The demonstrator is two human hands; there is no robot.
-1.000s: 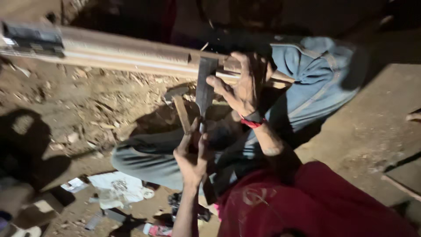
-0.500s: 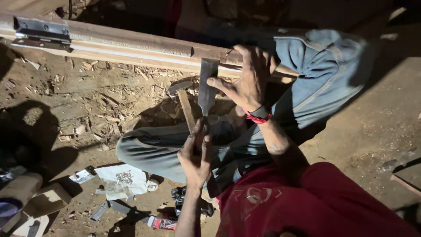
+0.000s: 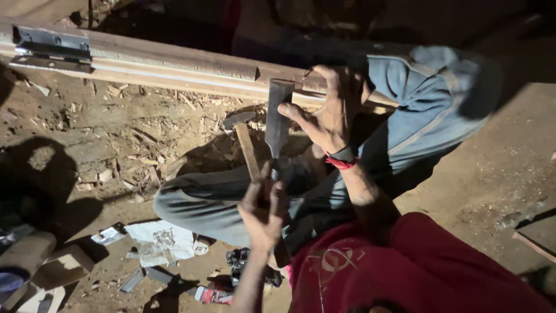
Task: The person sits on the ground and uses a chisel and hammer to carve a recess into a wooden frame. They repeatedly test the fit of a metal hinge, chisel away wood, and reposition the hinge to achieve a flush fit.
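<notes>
A metal hinge (image 3: 52, 47) sits at the left end of the long wooden beam (image 3: 174, 64). The left hand (image 3: 263, 211) has its grip closed on a hammer (image 3: 246, 145), head raised. The right hand (image 3: 330, 113) grips a chisel (image 3: 277, 119), its blade set against the beam. This looks like chopping a recess; the next blow needs the chisel steady.

Dim scene lit by one hard, warm source near the camera. The beam (image 3: 174, 61) and dirt floor (image 3: 116, 133) at 10 o'clock are brightest; corners at 12 and 2 o'clock fall to black. Heavy shadows lie at 9 o'clock. Left hand (image 3: 263, 211) shows motion blur; red shirt (image 3: 417, 272) is soft.
</notes>
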